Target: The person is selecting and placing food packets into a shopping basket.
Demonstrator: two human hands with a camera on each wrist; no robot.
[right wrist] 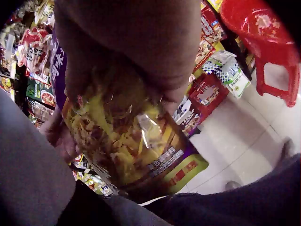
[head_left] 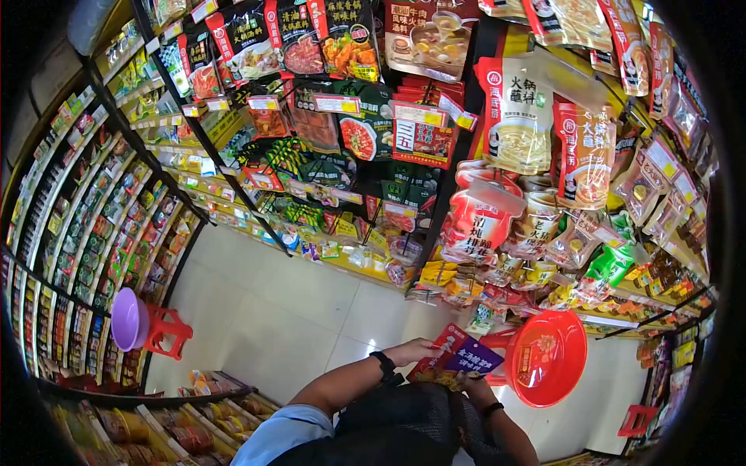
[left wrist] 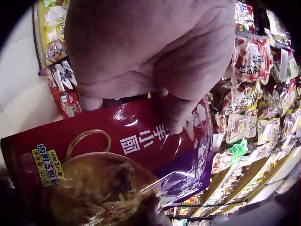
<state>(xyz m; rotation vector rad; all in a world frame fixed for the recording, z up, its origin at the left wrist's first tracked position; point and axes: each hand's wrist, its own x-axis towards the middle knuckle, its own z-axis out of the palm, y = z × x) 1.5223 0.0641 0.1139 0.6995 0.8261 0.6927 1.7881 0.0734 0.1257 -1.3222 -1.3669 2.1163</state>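
Observation:
Both hands hold one red-and-purple seasoning packet (head_left: pixel 475 359) in front of the person's chest. My left hand (head_left: pixel 412 352) grips its upper left edge, thumb on the red front. In the left wrist view the packet (left wrist: pixel 94 129) shows white lettering, a bowl picture and a yellow label. My right hand (head_left: pixel 472 385) pinches the lower right edge. Up close in the right wrist view, the packet (right wrist: pixel 127 141) shows a glossy food picture and a purple and green bottom end, partly covered by the right hand (right wrist: pixel 136 37).
A red basin (head_left: pixel 571 357) stands on a red stool right beside the packet. Shelves of hanging seasoning packets (head_left: pixel 517 116) rise ahead. To the far left, a purple basin (head_left: pixel 129 320) sits by another red stool (head_left: pixel 168 332), near curved shelves (head_left: pixel 101 233). Pale tiles (head_left: pixel 287 311) cover the floor.

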